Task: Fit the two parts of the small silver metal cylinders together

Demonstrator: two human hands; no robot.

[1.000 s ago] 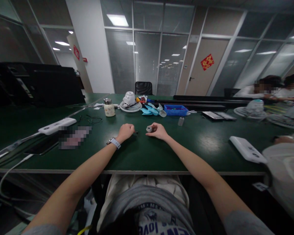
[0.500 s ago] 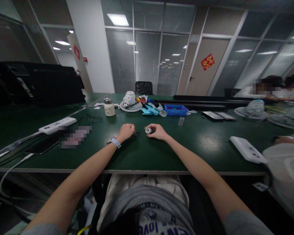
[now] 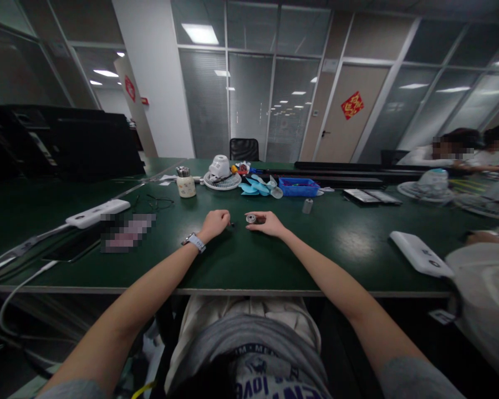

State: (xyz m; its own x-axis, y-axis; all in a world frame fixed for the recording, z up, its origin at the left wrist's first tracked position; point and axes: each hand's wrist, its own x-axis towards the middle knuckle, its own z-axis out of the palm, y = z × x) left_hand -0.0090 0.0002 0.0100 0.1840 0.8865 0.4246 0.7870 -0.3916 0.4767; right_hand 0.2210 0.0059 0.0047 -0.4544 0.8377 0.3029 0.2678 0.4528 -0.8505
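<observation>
The two hands are kept apart above the table. By the right hand [image 3: 270,224], a round metal part [image 3: 250,219] is gripped between thumb and fingers; its ringed, shiny end face is turned upward, just to the right of the space between the hands. The left hand [image 3: 216,223] is curled, and a small dark piece [image 3: 232,224] is seen just at its fingertips; whether it is held or only lies there cannot be told, because the inner fingers are hidden. On the left wrist a watch [image 3: 193,241] with a pale band is worn.

Farther right, a smooth grey metal cylinder [image 3: 307,206] is stood upright. Behind, glossy light-blue blades [image 3: 255,187], a blue plastic basket [image 3: 299,190] and a ribbed white fan part [image 3: 222,182] are placed; the basket's contents are hard to make out. At the right border, pale cloth [image 3: 484,277] of another person is cut off. Between the forearms, smooth green table [image 3: 241,260] is left open up to its straight front edge [image 3: 249,292].
</observation>
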